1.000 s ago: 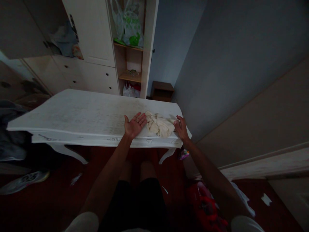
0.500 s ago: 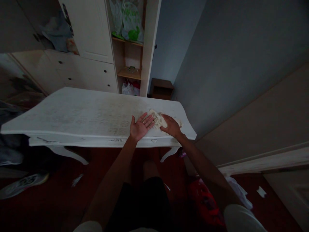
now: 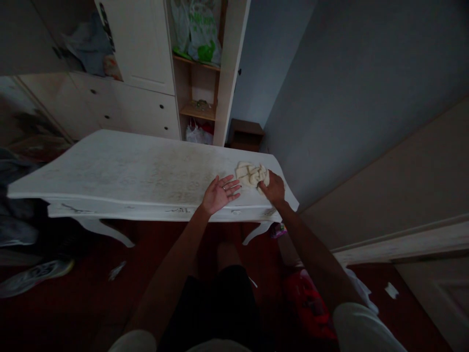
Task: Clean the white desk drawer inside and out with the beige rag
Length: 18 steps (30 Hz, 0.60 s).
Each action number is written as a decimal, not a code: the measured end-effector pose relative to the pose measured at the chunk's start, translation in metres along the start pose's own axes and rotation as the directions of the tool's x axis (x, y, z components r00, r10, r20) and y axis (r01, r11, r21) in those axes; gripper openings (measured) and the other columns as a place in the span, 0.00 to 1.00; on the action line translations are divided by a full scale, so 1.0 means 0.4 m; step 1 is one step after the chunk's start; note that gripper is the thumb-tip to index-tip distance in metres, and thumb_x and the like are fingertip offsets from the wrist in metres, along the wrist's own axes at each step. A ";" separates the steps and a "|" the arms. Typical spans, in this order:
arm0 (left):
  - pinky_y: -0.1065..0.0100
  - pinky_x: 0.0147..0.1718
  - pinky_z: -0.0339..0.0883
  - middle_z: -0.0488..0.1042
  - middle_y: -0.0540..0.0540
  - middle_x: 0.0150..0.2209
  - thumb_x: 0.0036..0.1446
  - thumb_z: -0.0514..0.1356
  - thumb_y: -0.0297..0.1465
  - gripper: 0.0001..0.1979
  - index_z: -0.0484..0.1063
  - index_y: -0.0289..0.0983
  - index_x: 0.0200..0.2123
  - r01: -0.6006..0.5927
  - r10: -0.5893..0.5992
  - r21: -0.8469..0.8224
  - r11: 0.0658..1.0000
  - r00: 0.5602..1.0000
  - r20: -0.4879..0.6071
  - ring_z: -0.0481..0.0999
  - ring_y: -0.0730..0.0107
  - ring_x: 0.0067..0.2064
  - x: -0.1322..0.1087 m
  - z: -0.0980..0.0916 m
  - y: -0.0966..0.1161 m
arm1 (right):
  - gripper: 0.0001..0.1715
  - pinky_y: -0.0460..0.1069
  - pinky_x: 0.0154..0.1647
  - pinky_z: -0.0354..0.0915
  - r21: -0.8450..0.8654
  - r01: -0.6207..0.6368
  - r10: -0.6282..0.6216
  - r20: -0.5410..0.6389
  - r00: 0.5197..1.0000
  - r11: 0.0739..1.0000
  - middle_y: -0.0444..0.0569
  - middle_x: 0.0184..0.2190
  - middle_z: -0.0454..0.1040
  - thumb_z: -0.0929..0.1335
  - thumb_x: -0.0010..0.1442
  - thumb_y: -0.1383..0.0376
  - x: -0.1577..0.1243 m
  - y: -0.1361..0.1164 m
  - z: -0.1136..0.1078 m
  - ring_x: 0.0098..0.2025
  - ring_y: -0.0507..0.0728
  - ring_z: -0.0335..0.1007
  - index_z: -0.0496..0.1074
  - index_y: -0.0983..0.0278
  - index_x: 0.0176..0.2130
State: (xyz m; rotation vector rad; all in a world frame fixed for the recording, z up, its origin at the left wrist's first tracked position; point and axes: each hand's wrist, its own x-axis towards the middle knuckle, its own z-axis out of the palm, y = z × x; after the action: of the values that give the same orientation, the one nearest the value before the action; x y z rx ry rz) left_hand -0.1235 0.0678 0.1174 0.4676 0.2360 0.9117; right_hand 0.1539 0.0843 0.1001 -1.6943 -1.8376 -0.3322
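Note:
A crumpled cream cloth lies on the right part of a white table with curved legs. My right hand grips the cloth's right side, thumb toward me, near the table's right end. Just left of the cloth, my left hand is held palm up with its fingers spread, a ring on one finger and nothing in it. It is over the table's front edge. Grey smudges darken the middle of the tabletop, left of my hands.
Behind the table stands a white cabinet with drawers and open shelves holding plastic bags. A small brown box-like stand is in the corner by the grey wall. A shoe and a red bag lie on the red floor.
My right hand and the cloth have moved to the right across the tabletop. My left hand has shifted slightly right, still palm up, and is now apart from the cloth.

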 end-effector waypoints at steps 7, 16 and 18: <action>0.54 0.50 0.67 0.80 0.39 0.42 0.66 0.47 0.44 0.24 0.76 0.36 0.47 -0.078 0.073 -0.053 0.996 0.994 -0.086 0.79 0.59 0.45 0.003 -0.002 -0.001 | 0.35 0.63 0.62 0.54 0.027 0.000 -0.001 0.030 1.000 1.000 0.64 0.58 0.67 0.62 0.64 0.52 -0.031 -0.004 -0.002 0.61 0.67 0.60 0.59 0.69 0.62; 0.61 0.45 0.69 0.80 0.44 0.37 0.66 0.50 0.38 0.17 0.76 0.37 0.38 -0.146 0.131 -0.054 0.988 0.965 -0.228 0.79 0.66 0.41 -0.001 -0.002 -0.012 | 0.37 0.62 0.61 0.56 0.021 -0.021 0.021 -0.001 1.000 1.000 0.67 0.56 0.69 0.62 0.64 0.50 -0.039 0.006 0.012 0.58 0.67 0.63 0.60 0.72 0.62; 0.63 0.43 0.70 0.80 0.44 0.37 0.65 0.51 0.37 0.16 0.76 0.37 0.38 -0.178 0.167 -0.027 0.984 0.956 -0.240 0.78 0.67 0.40 -0.014 -0.003 -0.023 | 0.37 0.62 0.61 0.57 0.013 -0.027 0.027 0.004 1.000 1.000 0.66 0.56 0.69 0.62 0.64 0.50 -0.038 0.008 0.016 0.58 0.67 0.64 0.60 0.72 0.61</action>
State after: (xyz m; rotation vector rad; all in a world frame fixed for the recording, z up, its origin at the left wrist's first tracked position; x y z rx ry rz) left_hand -0.1208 0.0585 0.1119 0.3367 0.3946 1.1439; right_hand 0.1550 0.0760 0.0857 -1.7106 -1.8147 -0.3054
